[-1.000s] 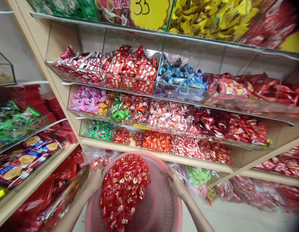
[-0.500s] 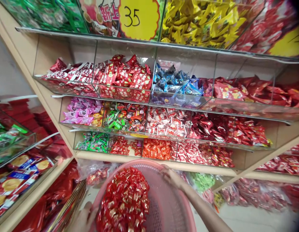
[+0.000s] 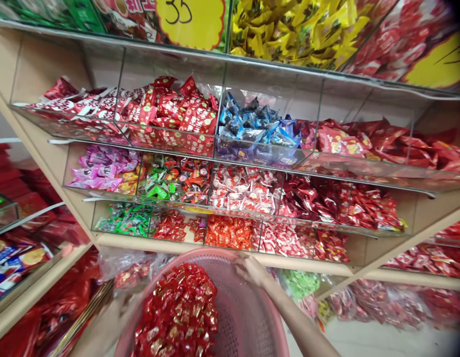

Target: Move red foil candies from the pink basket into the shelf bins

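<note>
A round pink plastic basket (image 3: 248, 307) with small holes in its wall fills the bottom middle. Red candies in shiny red and gold wrappers (image 3: 181, 312) are heaped against its left side, leaving the right side bare. My right hand (image 3: 250, 270) grips the basket's far right rim, its fingers bent over the edge. At the basket's left rim is my left hand (image 3: 108, 317), blurred; whether its fingers hold the rim is unclear.
Ahead rise tiered shelves with clear dividers, holding blue-wrapped candies (image 3: 255, 124), orange-red candies (image 3: 230, 232) and green ones (image 3: 123, 218). A yellow price sign (image 3: 192, 22) hangs above. Clear bags (image 3: 135, 272) lie below the lowest shelf, and wooden uprights (image 3: 43, 153) slant at the sides.
The shelves have shifted left in view, and the basket a little left and down. My left hand has moved left and up along the basket's side. My right hand stays on the rim.
</note>
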Demonstrator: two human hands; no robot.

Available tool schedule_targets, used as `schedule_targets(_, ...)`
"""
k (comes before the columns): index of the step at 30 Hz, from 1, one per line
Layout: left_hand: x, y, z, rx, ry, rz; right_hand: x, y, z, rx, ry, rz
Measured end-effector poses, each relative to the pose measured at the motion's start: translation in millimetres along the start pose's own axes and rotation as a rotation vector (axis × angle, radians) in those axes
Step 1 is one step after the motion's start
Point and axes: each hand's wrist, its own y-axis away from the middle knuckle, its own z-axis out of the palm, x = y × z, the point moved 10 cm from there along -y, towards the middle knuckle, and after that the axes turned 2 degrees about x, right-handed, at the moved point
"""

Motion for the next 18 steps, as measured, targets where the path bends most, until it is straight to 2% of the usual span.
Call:
schedule_targets(3, 73, -50, -0.4, -0.092, 0.198, 0.211, -1, 1, -2, 0.021, 0.013, 0.014)
schedule_targets(5, 118, -75, 13.1, -0.183, 0.280, 0.318, 0, 1, -2, 0.033, 0.030, 0.021)
schedule_targets(8, 155, -92, 38.7, -0.252, 0.247, 0.342, 2, 1, -2, 0.050, 0.058, 0.017)
schedule_targets(10, 163, -94, 48.5, -0.213, 0.115, 0.322, 4, 1, -2, 0.070, 0.063, 0.007)
schedule_targets(14, 161, -87, 48.9, -0.092, -0.059, 0.310, 8, 3, -1, 0.139, 0.035, -0.031)
schedule_targets(18, 157, -87, 49.2, -0.140, -0.040, 0.298, 12, 4, -1, 0.188, 0.021, -0.030)
